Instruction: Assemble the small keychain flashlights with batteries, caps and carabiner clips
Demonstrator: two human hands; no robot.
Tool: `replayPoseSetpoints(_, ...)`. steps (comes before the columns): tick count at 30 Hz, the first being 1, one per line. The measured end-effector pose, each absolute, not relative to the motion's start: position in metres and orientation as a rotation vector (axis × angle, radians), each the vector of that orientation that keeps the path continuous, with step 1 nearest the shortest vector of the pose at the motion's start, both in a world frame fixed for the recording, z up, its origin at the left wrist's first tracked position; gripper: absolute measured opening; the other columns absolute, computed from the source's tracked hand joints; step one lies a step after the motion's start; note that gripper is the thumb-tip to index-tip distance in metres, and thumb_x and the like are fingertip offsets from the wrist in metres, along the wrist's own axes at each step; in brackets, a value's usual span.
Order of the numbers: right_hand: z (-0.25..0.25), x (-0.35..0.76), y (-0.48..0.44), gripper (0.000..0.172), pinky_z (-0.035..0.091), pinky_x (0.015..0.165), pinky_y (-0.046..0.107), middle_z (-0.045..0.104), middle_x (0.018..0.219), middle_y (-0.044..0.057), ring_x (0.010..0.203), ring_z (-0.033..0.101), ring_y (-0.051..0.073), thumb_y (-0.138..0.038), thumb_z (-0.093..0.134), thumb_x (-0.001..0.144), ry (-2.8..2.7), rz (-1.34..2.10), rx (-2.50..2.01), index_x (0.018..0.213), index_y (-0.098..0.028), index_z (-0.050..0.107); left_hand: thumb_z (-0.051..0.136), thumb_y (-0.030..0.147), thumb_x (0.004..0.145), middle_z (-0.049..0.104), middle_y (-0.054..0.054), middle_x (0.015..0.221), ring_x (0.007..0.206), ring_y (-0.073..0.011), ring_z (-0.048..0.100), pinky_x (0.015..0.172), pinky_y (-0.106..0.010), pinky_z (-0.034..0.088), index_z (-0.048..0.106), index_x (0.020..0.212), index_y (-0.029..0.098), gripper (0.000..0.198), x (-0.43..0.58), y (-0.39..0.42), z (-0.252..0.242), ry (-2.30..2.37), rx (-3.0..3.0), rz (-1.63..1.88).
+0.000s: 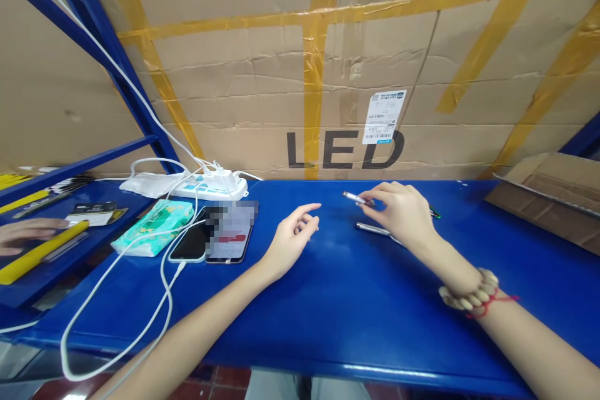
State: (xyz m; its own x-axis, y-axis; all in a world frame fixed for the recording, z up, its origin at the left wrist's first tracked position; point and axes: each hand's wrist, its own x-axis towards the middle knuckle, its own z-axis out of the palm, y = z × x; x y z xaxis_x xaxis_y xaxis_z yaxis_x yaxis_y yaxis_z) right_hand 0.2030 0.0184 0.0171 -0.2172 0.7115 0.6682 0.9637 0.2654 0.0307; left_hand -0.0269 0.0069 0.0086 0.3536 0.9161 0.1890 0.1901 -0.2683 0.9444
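Note:
My right hand (400,212) is closed in a pinch on a small silver pen-like piece (355,198), held just above the blue table (328,300). Under that hand lies a second silver pen part (372,229), and a dark tip with green (435,214) pokes out behind it. My left hand (293,239) hovers to the left of these, empty, its fingers loosely curled with the index finger pointing toward the right hand.
Two phones (213,240) charge at the left beside a tissue pack (154,226) and a white power strip (215,186) with cables. A taped cardboard box marked LED (347,75) forms the back wall. An open carton (548,200) sits far right. Another person's hand (25,232) rests on the left shelf.

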Motion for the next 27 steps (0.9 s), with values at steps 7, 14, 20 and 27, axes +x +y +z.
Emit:
replayPoseSetpoints(7, 0.020, 0.155, -0.018, 0.012, 0.033, 0.062, 0.028, 0.067, 0.074, 0.003, 0.071, 0.054, 0.016, -0.025, 0.058, 0.083, -2.133, -0.494, -1.051, 0.075, -0.019, 0.063, 0.052, 0.034, 0.083, 0.063, -0.003, 0.072, 0.061, -0.0110, 0.051, 0.059, -0.023, 0.039, 0.065, 0.107, 0.015, 0.034, -0.026, 0.006, 0.007, 0.939, 1.747, 1.009)
replayPoseSetpoints(14, 0.014, 0.147, -0.023, 0.010, 0.039, 0.069, 0.030, 0.068, 0.084, 0.005, 0.074, 0.059, 0.018, -0.026, 0.053, 0.087, -2.254, -0.209, -1.076, 0.090, -0.018, 0.058, 0.058, 0.025, 0.078, 0.072, -0.005, 0.086, 0.073, -0.0147, 0.059, 0.063, -0.023, 0.041, 0.071, 0.094, 0.016, 0.022, -0.026, 0.005, 0.010, 0.990, 1.855, 1.045)
replayPoseSetpoints(20, 0.010, 0.139, -0.026, 0.026, 0.045, 0.071, 0.031, 0.069, 0.098, 0.006, 0.076, 0.062, 0.018, -0.022, 0.044, 0.092, -2.281, 0.127, -1.128, 0.116, -0.020, 0.054, 0.061, 0.026, 0.076, 0.072, -0.004, 0.080, 0.071, -0.0143, 0.059, 0.062, -0.023, 0.041, 0.065, 0.108, 0.016, 0.034, -0.024, 0.003, 0.011, 0.984, 1.821, 1.028)
replayPoseSetpoints(27, 0.011, 0.145, -0.021, 0.030, 0.048, 0.065, 0.029, 0.070, 0.081, 0.004, 0.064, 0.064, 0.018, -0.028, 0.041, 0.093, -2.290, 0.401, -1.199, 0.116, -0.019, 0.059, 0.049, 0.028, 0.083, 0.063, 0.000, 0.073, 0.069, -0.0129, 0.055, 0.068, -0.024, 0.041, 0.058, 0.106, 0.017, 0.028, -0.026, 0.005, 0.009, 1.081, 1.758, 1.044)
